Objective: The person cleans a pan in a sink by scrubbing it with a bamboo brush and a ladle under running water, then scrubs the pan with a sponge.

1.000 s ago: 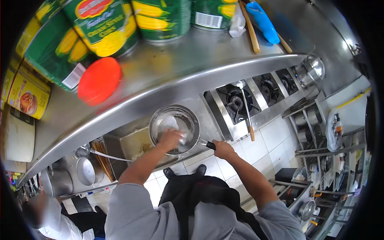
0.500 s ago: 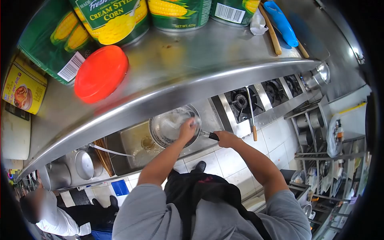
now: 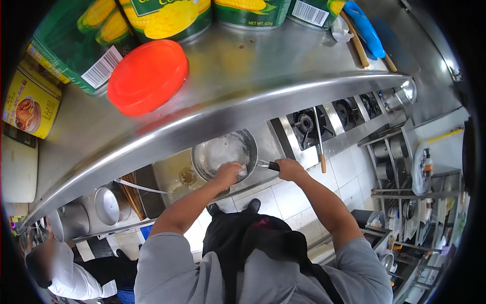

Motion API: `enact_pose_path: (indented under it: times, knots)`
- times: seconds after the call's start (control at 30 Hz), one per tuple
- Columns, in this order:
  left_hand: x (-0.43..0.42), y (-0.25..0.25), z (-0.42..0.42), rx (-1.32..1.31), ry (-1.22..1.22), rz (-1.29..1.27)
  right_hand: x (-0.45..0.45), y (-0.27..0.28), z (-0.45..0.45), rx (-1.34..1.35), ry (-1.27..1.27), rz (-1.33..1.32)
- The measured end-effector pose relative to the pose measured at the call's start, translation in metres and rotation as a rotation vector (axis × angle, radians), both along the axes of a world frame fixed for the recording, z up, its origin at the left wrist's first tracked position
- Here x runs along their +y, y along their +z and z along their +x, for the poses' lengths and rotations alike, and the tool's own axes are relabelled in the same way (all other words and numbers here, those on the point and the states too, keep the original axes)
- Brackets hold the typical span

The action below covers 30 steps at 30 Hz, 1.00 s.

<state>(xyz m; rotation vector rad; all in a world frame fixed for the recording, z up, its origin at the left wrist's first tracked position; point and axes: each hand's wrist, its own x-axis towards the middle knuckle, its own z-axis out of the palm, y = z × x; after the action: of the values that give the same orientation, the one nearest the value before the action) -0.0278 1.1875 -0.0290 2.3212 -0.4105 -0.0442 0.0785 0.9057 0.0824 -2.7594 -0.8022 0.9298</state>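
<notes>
A round metal pan (image 3: 218, 153) with whitish suds inside is held over the sink (image 3: 167, 169), seen from above. My right hand (image 3: 290, 169) is closed around its black handle (image 3: 274, 166). Inside the pan, near the rim closest to me, my left hand (image 3: 229, 174) presses down with bent fingers. A small pale scrubbing pad (image 3: 242, 173) shows partly at its fingertips; its exact kind is unclear.
Corn cans (image 3: 167, 17) and a red lid (image 3: 148, 77) occupy the steel shelf (image 3: 243, 61) above. Gas burners (image 3: 305, 123) stand to the right, with a wooden-handled tool (image 3: 320, 147) across them. Pots (image 3: 107, 205) and another person (image 3: 71, 271) are at left.
My left hand has moved from the pan's right side toward me, down to the near rim. My right hand keeps its hold on the handle. The view has shifted slightly.
</notes>
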Motion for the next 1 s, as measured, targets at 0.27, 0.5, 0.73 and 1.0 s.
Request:
enact_pose_path:
  times: [0.27,0.5,0.73,1.0]
  knots:
    - [-0.060,-0.014,0.040,0.131,0.543,-0.091,0.007,-0.014,-0.016,-0.059,-0.107,0.024]
    - [0.020,0.019,-0.023,0.269,0.019,0.487,0.012,-0.003,-0.016,-0.067,-0.104,-0.117]
    - [-0.045,0.027,-0.025,0.097,0.328,0.196,0.018,-0.005,-0.016,-0.082,-0.127,-0.158]
    - [-0.016,0.034,-0.033,-0.189,0.160,0.107,0.026,-0.003,-0.020,-0.074,-0.110,-0.128]
